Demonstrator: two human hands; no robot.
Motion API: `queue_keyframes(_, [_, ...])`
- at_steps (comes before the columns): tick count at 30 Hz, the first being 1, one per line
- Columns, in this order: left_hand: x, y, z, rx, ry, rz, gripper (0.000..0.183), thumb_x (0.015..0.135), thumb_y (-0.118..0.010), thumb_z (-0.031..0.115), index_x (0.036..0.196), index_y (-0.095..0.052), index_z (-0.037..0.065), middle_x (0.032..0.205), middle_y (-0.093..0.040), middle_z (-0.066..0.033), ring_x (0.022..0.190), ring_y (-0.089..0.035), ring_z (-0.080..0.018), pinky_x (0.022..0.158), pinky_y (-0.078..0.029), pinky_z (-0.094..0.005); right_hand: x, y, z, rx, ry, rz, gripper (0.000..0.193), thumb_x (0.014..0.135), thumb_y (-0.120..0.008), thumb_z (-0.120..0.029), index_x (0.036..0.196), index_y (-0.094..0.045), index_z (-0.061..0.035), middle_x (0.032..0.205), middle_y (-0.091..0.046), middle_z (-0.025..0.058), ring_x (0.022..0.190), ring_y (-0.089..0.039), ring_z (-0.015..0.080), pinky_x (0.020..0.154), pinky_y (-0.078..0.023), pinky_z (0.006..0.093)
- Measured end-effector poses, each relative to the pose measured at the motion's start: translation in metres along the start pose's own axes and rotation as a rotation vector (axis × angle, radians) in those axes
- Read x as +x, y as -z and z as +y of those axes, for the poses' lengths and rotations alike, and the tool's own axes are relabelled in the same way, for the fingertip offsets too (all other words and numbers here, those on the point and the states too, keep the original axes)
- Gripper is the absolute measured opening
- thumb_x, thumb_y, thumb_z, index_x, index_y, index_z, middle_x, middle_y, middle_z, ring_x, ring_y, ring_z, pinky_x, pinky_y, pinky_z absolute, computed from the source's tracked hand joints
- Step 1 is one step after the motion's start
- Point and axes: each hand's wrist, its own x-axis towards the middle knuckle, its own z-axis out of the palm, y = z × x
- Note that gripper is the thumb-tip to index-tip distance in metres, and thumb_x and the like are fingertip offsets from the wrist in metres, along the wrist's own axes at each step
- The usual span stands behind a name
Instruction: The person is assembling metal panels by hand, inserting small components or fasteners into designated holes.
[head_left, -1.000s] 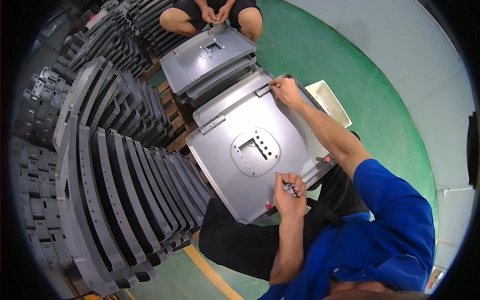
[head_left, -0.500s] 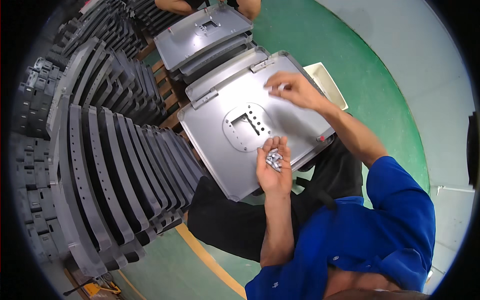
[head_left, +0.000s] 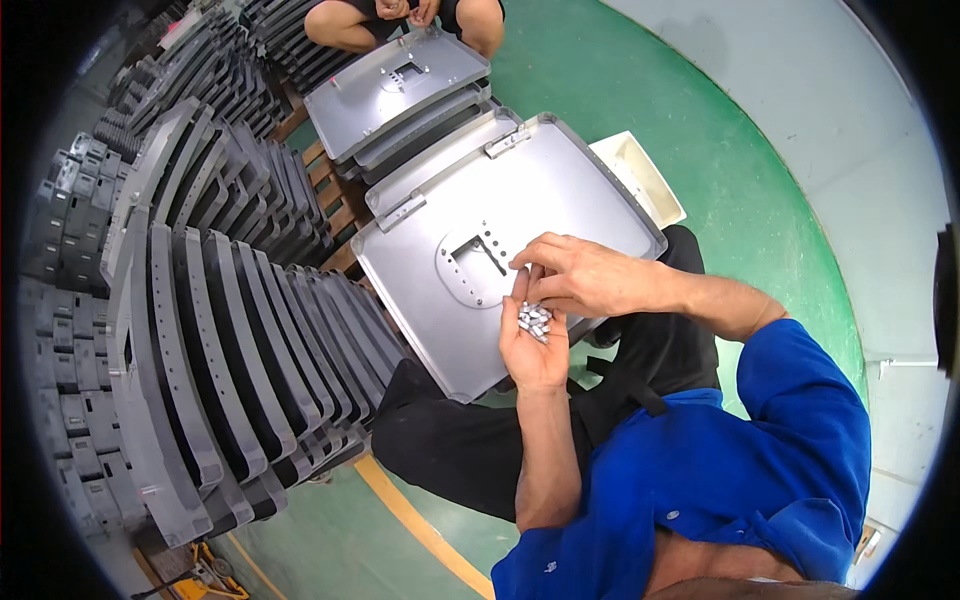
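My left hand (head_left: 538, 362) is palm up over the near part of a grey metal panel (head_left: 425, 320), cupped around several small silver metal pieces (head_left: 534, 322). Just above that palm, my right hand (head_left: 592, 282) hovers with bent fingers close together; its fingertips overlap the fingers of the left hand. Whether a piece sits between them is hidden. Near my hands the panel has a rectangular cutout (head_left: 478, 262) with a row of small round holes beside it. Two hinges (head_left: 507, 141) join the panel to another sheet along its far left edge.
Long curved grey metal parts (head_left: 235, 340) stand stacked on the left. Beyond my panel, another person's hands (head_left: 408, 10) are above a similar panel (head_left: 395, 85). A cream plastic bin (head_left: 645, 180) stands on the green floor at right. A wooden pallet (head_left: 335, 205) shows between stacks.
My right hand has come back from the far right part of the panel to the pieces in my left palm. The other person's hands have come into view.
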Motion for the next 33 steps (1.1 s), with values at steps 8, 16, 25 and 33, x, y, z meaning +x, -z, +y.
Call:
queue_keyframes(8, [0.000, 0.011, -0.003, 0.039, 0.033, 0.061, 0.031, 0.104, -0.035, 0.021, 0.121, -0.048, 0.000, 0.114, -0.060, -0.0090, 0.104, -0.061, -0.0179, 0.085, -0.055, -0.0325, -0.002, -0.003, -0.002, 0.032, 0.012, 0.131, 0.020, 0.072, -0.071, -0.005, 0.091, -0.064, -0.0021, 0.101, -0.062, 0.0087, 0.096, -0.059, 0.0264, 0.083, -0.051, 0.0363])
queue_keyframes(16, [-0.002, -0.001, -0.006, 0.187, 0.038, 0.075, 0.025, 0.104, -0.040, 0.024, 0.109, -0.053, 0.004, 0.086, -0.054, -0.0025, 0.064, -0.047, -0.0078, 0.044, -0.036, -0.0200, -0.005, -0.010, -0.003, 0.146, -0.026, 0.182, 0.017, 0.072, -0.070, -0.006, 0.088, -0.064, -0.0040, 0.096, -0.064, 0.0063, 0.091, -0.061, 0.0247, 0.078, -0.053, 0.0350])
queue_keyframes(25, [-0.003, -0.002, -0.007, 0.187, -0.056, 0.221, 0.029, 0.102, -0.046, 0.030, 0.100, -0.053, 0.001, 0.078, -0.046, -0.0021, 0.060, -0.041, -0.0076, 0.044, -0.030, -0.0192, -0.005, -0.020, 0.002, 0.129, -0.031, 0.199, 0.019, 0.074, -0.070, -0.007, 0.093, -0.068, -0.0065, 0.093, -0.064, 0.0064, 0.083, -0.064, 0.0234, 0.069, -0.055, 0.0343])
queue_keyframes(33, [-0.004, -0.004, -0.003, 0.220, -0.022, 0.290, 0.035, 0.101, -0.048, 0.035, 0.094, -0.053, 0.002, 0.076, -0.042, -0.0009, 0.059, -0.040, -0.0081, 0.045, -0.027, -0.0205, 0.031, -0.004, 0.108, 0.201, -0.452, 0.457, 0.019, 0.079, -0.067, -0.007, 0.096, -0.071, -0.0025, 0.086, -0.070, 0.0127, 0.075, -0.067, 0.0210, 0.068, -0.054, 0.0320])
